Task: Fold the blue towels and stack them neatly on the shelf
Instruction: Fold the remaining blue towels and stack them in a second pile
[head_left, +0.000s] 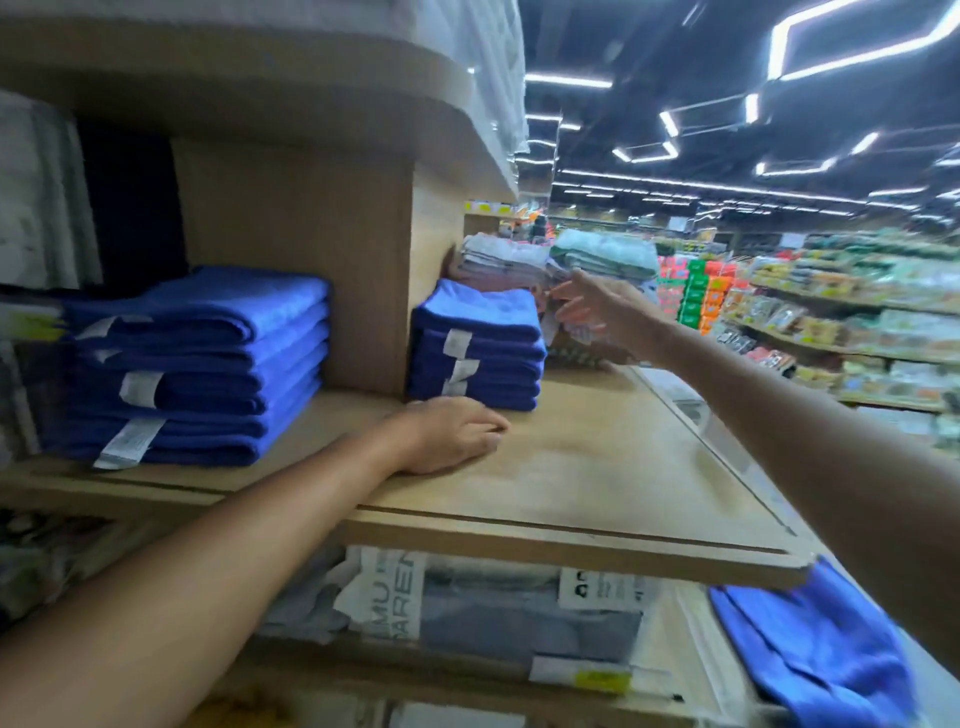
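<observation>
Two stacks of folded blue towels stand on the wooden shelf (597, 467). The taller stack (208, 364) is at the left inside the shelf bay. The smaller stack (478, 345) stands to the right of the wooden divider. My left hand (452, 434) rests palm down on the shelf board just in front of the smaller stack, holding nothing. My right hand (592, 312) hovers in the air to the right of that stack, fingers spread and empty. A loose unfolded blue towel (810, 649) hangs below the shelf's right corner, partly behind my right forearm.
A wooden divider (311, 260) separates the two stacks. Grey and green folded textiles (561, 260) are piled behind the smaller stack. Packaged grey goods (493, 613) fill the lower shelf. An upper shelf (260, 78) overhangs. Store aisles with goods run at the right.
</observation>
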